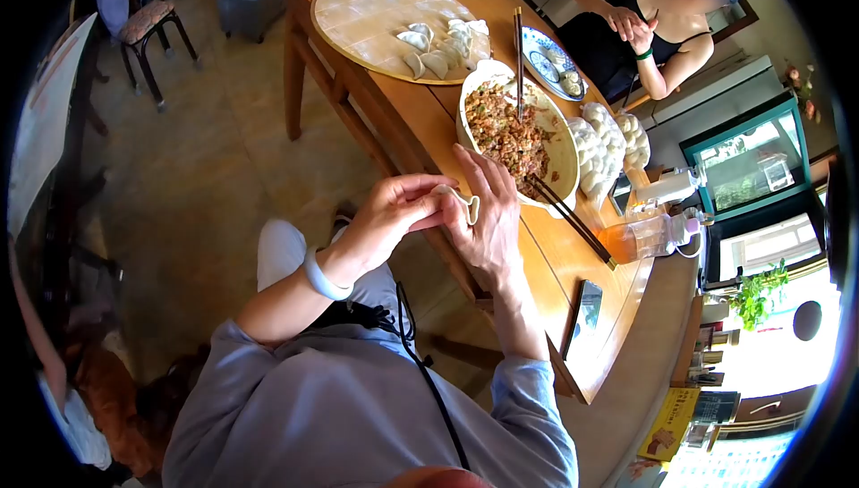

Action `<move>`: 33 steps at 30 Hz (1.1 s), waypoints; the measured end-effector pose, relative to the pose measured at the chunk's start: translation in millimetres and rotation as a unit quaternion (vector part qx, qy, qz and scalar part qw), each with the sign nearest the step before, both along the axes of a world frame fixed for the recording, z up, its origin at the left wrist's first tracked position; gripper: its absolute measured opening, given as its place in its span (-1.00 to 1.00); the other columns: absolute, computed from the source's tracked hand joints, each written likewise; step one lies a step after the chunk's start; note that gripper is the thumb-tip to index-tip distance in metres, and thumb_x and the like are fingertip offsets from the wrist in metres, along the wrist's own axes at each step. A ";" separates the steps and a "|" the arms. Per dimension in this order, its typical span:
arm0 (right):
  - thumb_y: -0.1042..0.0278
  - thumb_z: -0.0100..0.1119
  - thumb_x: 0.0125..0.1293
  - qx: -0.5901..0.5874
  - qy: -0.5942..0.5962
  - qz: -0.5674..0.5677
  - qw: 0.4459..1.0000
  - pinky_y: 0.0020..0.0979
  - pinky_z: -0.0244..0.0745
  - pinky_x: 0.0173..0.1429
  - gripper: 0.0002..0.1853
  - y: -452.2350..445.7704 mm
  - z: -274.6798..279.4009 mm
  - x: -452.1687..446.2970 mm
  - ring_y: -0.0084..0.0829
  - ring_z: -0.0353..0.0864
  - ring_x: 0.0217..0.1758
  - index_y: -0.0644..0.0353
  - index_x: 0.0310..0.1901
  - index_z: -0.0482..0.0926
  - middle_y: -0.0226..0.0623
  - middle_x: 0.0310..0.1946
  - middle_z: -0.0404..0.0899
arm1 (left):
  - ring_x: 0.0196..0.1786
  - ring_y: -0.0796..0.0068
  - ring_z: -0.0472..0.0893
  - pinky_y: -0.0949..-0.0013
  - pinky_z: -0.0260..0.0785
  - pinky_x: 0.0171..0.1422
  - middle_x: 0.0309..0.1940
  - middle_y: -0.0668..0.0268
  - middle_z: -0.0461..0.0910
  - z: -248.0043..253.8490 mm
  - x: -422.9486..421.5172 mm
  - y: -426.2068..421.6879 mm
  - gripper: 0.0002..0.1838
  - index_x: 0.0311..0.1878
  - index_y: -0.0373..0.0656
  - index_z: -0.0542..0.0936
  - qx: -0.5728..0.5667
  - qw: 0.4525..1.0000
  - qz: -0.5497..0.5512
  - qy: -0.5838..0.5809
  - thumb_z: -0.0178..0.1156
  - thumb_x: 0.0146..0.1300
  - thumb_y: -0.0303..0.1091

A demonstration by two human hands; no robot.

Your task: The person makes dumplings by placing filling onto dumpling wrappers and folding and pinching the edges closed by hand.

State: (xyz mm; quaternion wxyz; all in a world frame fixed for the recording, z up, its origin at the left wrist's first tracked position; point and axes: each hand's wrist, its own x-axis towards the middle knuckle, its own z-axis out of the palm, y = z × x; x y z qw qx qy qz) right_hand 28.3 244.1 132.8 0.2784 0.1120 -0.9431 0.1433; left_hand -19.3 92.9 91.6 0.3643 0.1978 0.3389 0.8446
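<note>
Left hand (403, 206): thumb and fingertips pinching the edge of a dough wrapper; pale bangle (324, 275) on the wrist.

Right hand (488, 206): wrapper between thumb and index side, other fingers extended; back of hand uppermost.

Dough wrapper (472, 209): one, pale, curved, held between the two hands, in front of the table edge; any contents cannot be made out.

Bowl (565, 157): cream, oval, just beyond the right hand, on the table (555, 287); contains chopped filling (501, 121), brown with green flecks.

Chopsticks, two dark pairs: upper pair (518, 50), tips in the filling; lower pair (573, 222), laid across the near rim towards a bottle.

Board (367, 18): round, floured, beyond the bowl to the left; bears folded dumplings (436, 63), grouped towards the bowl side.

Plate (534, 42): blue and white, right of the upper chopsticks, pale pieces on it.

Bags (598, 144): clear, filled with round white pieces, beside the bowl.

Bottle (635, 237): amber liquid, right of the bowl.

Phone (586, 309): dark, near the table's right end.

Co-worker (617, 18): seated across the table, hands together, green wristband.
</note>
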 end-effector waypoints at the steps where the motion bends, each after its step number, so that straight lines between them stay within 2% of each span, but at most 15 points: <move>1: -0.07 0.00 0.16 0.031 0.005 -0.006 0.999 -0.15 0.32 0.04 -0.37 0.5 -0.6 0.5 -0.09 0.44 0.00 0.34 0.08 0.39 -0.03 -0.03 0.46 | -0.06 0.56 0.53 0.41 0.40 0.14 -0.15 0.27 0.54 -1.1 -0.7 -1.2 -0.69 0.09 -0.34 0.41 -0.003 1.000 0.005 0.031 -0.03 0.33 -0.42; 7: -0.01 -0.05 0.18 0.127 0.037 -0.043 0.990 -0.17 0.28 0.05 -0.39 -2.4 2.1 3.7 -0.13 0.44 -0.04 0.34 0.12 0.37 -0.05 -0.06 0.47 | -0.10 0.51 0.55 0.40 0.42 0.09 -0.18 0.23 0.55 1.6 -0.3 -0.5 -0.66 0.11 -0.43 0.37 -0.026 0.986 0.061 0.155 -0.03 0.33 -0.43; 12: 0.08 -0.21 0.28 0.137 0.033 -0.030 0.990 -0.19 0.29 0.06 -0.47 -6.0 6.8 8.4 -0.16 0.46 -0.04 0.33 0.13 0.37 -0.09 -0.04 0.47 | -0.14 0.47 0.58 0.36 0.48 0.05 -0.20 0.19 0.56 11.5 5.4 -5.2 -0.67 0.10 -0.43 0.38 -0.019 0.992 0.050 0.113 -0.03 0.33 -0.45; 15: 0.12 -0.20 0.28 0.151 0.039 -0.022 0.988 -0.18 0.27 0.14 -0.48 -6.2 9.2 8.6 -0.19 0.47 -0.02 0.38 0.12 0.37 -0.10 -0.08 0.49 | -0.10 0.47 0.57 0.38 0.48 0.06 -0.18 0.20 0.55 14.8 5.4 -6.0 -0.66 0.11 -0.43 0.36 -0.028 0.993 0.052 0.105 -0.02 0.32 -0.46; 22: 0.26 -0.17 0.22 0.164 0.064 0.004 0.984 -0.19 0.27 0.16 -0.52 -7.3 6.9 6.0 -0.22 0.49 -0.03 0.38 0.11 0.39 -0.12 -0.10 0.51 | -0.05 0.49 0.54 0.39 0.46 0.09 -0.12 0.22 0.53 14.8 5.9 -6.8 -0.65 0.11 -0.43 0.37 -0.013 0.996 0.043 0.082 0.00 0.32 -0.43; 26: 0.03 -0.08 0.23 0.161 0.059 0.015 0.985 -0.18 0.29 0.11 -0.38 -5.5 7.3 -0.6 -0.18 0.48 -0.04 0.39 0.18 0.30 -0.10 -0.12 0.51 | -0.06 0.49 0.55 0.41 0.46 0.08 -0.12 0.21 0.53 9.7 1.9 -6.3 -0.65 0.11 -0.42 0.37 -0.007 0.996 0.046 0.079 -0.02 0.32 -0.43; 28: -0.15 -0.04 0.20 0.130 0.044 0.029 0.990 -0.18 0.30 0.08 -0.23 -7.0 11.6 -0.5 -0.14 0.48 -0.05 0.41 0.22 0.23 -0.08 -0.14 0.50 | -0.07 0.48 0.56 0.42 0.46 0.07 -0.11 0.20 0.53 4.4 -3.7 -6.4 -0.66 0.10 -0.42 0.37 -0.004 0.998 0.031 0.047 -0.04 0.31 -0.44; 29: -0.36 0.00 0.04 0.101 -0.005 0.011 0.995 -0.18 0.31 0.04 -0.01 -4.0 7.7 0.1 -0.10 0.47 -0.07 0.42 0.26 0.14 -0.05 -0.16 0.49 | -0.07 0.48 0.56 0.43 0.46 0.06 -0.11 0.20 0.53 2.0 -6.1 -5.9 -0.66 0.10 -0.42 0.38 -0.001 0.999 0.022 0.029 -0.05 0.31 -0.44; 31: -0.37 0.03 0.03 0.034 -0.040 0.006 0.999 -0.17 0.29 0.08 0.04 -5.3 10.0 4.4 -0.06 0.46 -0.01 0.43 0.29 0.05 -0.01 -0.07 0.47 | -0.04 0.45 0.55 0.42 0.44 0.09 -0.07 0.17 0.51 -2.1 -10.5 -5.3 -0.68 0.07 -0.41 0.40 0.021 0.999 0.024 -0.024 -0.05 0.29 -0.47; 33: -0.36 0.06 0.02 0.003 0.007 -0.016 1.000 -0.16 0.27 0.13 0.06 -2.6 7.5 8.2 -0.03 0.42 0.05 0.42 0.31 -0.01 0.02 0.02 0.43 | 0.01 0.43 0.52 0.39 0.40 0.14 -0.02 0.16 0.49 -1.5 -12.8 -7.5 -0.68 0.08 -0.39 0.40 0.034 0.998 0.033 -0.043 -0.05 0.28 -0.48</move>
